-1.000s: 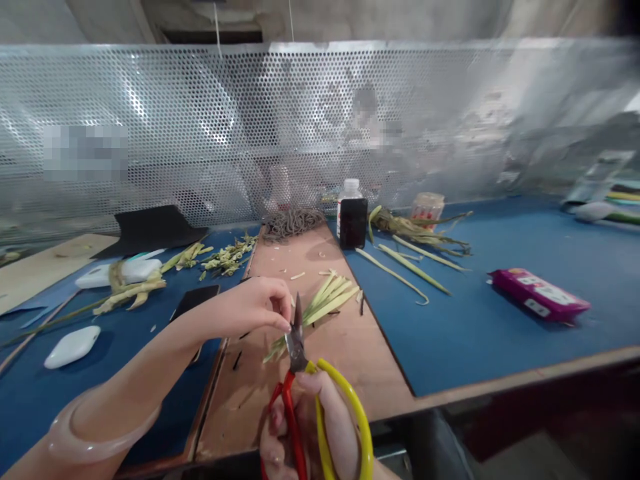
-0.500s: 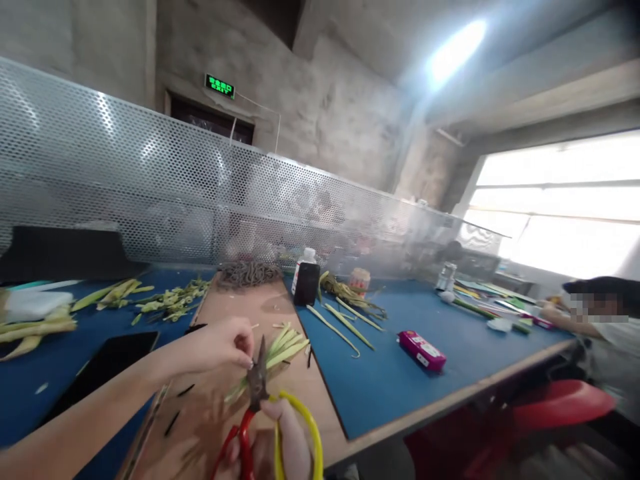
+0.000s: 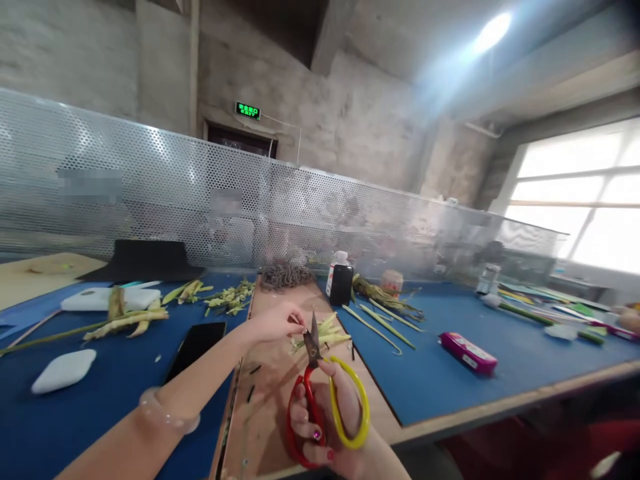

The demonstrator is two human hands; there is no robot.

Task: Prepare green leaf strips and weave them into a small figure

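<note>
My right hand (image 3: 345, 413) is wrapped round a pair of scissors (image 3: 313, 347) with one red handle loop and one yellow one. The blades point away from me and look slightly parted. At the blades' left side, my left hand (image 3: 280, 323) is closed in a pinch; whatever lies between its fingertips is too small to make out. Behind the scissors, a small bunch of pale green stalk pieces (image 3: 327, 330) lies on the wooden board (image 3: 280, 400). Short dark scraps (image 3: 251, 393) are scattered on the same board.
A coil of grey rope-like strands (image 3: 287, 275) sits at the board's far end. To the right are a phone (image 3: 342, 285) against a white bottle, long green stalks (image 3: 387, 323) and a purple packet (image 3: 467, 353). Leftward lie chopped greens (image 3: 230, 299), a dark phone (image 3: 197, 350) and a white case (image 3: 65, 371).
The head view has swung left, so everything sits further right in the picture and more of the left table shows. Both hands stay close together at the blades; the scissors remain in my right hand.
</note>
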